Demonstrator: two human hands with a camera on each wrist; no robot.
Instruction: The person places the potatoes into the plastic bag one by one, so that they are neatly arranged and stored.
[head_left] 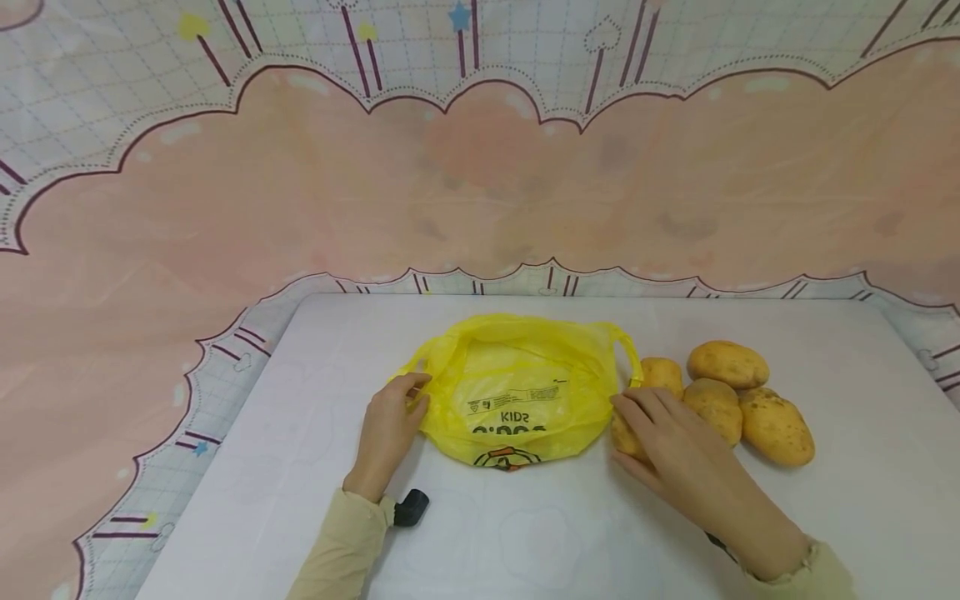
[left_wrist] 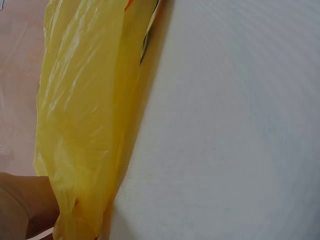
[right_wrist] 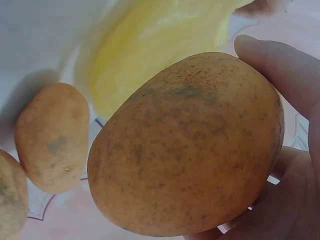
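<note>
A yellow plastic bag with black print lies mouth up near the middle of the table. At its left handle, my left hand pinches the thin plastic; the left wrist view shows the bag's side gathered narrow beside the fingers. My right hand grips a potato close to the bag's right side. In the head view that potato is mostly behind the hand. More potatoes lie just beyond the right hand, among them a long one and a spotted one.
The white table ends at the back against a patterned pink curtain. A black strap piece sticks out at the left wrist. The bag's right handle loop stands up beside a potato.
</note>
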